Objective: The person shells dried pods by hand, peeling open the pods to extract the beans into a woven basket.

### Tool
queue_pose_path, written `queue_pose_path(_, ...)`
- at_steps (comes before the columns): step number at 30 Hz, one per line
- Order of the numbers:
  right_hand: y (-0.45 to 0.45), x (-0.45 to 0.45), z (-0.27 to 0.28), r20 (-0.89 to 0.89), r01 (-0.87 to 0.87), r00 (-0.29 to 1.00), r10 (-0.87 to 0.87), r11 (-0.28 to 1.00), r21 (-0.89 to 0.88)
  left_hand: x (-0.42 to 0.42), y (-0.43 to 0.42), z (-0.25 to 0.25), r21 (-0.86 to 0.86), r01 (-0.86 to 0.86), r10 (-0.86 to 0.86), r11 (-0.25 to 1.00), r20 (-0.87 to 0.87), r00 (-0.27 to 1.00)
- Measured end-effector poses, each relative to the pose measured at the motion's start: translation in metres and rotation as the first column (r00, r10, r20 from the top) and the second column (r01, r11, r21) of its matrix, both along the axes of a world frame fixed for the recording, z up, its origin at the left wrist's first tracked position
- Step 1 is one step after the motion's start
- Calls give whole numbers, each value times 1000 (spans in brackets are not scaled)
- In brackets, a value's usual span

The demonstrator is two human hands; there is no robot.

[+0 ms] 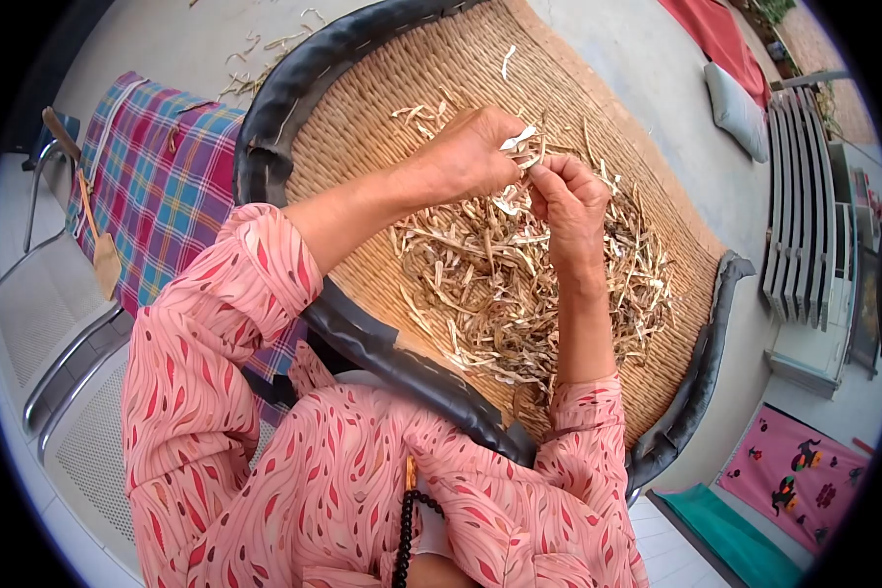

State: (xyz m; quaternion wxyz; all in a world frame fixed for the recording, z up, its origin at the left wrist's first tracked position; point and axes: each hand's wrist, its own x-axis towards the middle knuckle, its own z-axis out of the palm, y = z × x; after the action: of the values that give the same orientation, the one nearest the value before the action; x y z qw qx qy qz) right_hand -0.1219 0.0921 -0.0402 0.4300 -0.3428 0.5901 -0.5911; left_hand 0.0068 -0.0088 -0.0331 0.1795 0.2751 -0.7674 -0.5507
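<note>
Dry, pale bean pods (490,284) lie heaped on a large woven winnowing tray (348,127) with a black rim. Above the heap, my left hand (470,152) is closed, its fingers pinching a whitish dry pod (521,139). My right hand (570,201) meets it from the right, with thumb and forefinger pressed together on the lower end of the same pod. The fingertips of both hands nearly touch. Whether any beans are inside the pod is too small to tell.
At the left are metal perforated chairs (49,304), a plaid cloth (171,186) and a wooden spatula (106,263). A grey cushion (735,110) lies on the floor at the upper right, near stacked slatted panels (802,206). Pink printed cloth (794,470) is at the lower right.
</note>
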Motion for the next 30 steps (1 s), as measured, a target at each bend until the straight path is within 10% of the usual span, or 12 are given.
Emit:
queue_pose_path(6, 0, -1, 5, 6, -22, 1000, 22, 1000, 11, -1, 1, 0, -20, 27, -27, 999, 5, 1000)
queue_pose_path(10, 1, -1, 14, -85, -21, 996, 15, 998, -61, 1, 6, 22, 436, 11, 31, 900, -88, 996)
queue_pose_path(17, 3, 4, 14, -178, -146, 972, 152, 988, 48, -3, 0, 6, 427, -167, 212, 889, -59, 976)
queue_pose_path(19, 8, -5, -4, -469, -258, 826, 314, 949, 182, 1, -5, 7, 446, -181, 237, 876, -74, 969)
queue_pose_path(21, 20, 2, -19, -780, -241, 373, 503, 864, 442, 0, -10, 5, 408, -222, 281, 886, -92, 955)
queue_pose_path(23, 27, 16, -29, -783, -188, 150, 604, 795, 577, -3, -10, 5, 456, -242, 332, 857, -129, 934)
queue_pose_path(26, 34, 17, -61, -841, -167, 121, 527, 846, 506, -3, -10, 5, 492, -216, 332, 843, -161, 930)
queue_pose_path(30, 25, -4, -31, -526, -286, 665, 530, 832, 476, -3, -7, 9, 556, -243, 332, 795, -62, 941)
